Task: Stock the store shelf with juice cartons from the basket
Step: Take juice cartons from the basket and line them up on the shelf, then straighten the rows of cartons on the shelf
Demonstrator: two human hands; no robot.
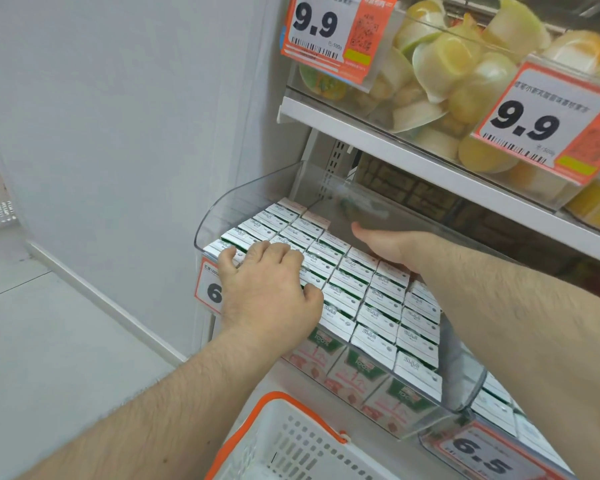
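The juice cartons (357, 299) stand packed in tight rows inside a clear plastic tray (219, 206) on the store shelf (465, 181), their white tops facing up and their green-and-red fronts showing through the tray's front wall toward five o'clock. The left hand (267, 289) lies palm down on the carton tops at the tray's near-left corner, its fingers (257, 252) bent at the knuckles and pressing on the cartons rather than wrapping round any one of them. The right hand (392, 245) reaches deeper into the tray, toward one o'clock from the left hand, resting on the rear rows; its thumb points toward nine o'clock, and the rest of its fingers are hidden behind the hand, so whether they hold anything cannot be told. The white basket (291, 445) with its orange rim sits at six o'clock, below the tray; only a corner of it shows. On the shelf above, at twelve to two o'clock, lie clear cups of fruit jelly (458, 64) behind two orange price tags (333, 32) reading 9.9. A tag reading 6.5 (482, 455) hangs at the lower tray's front, at five o'clock.
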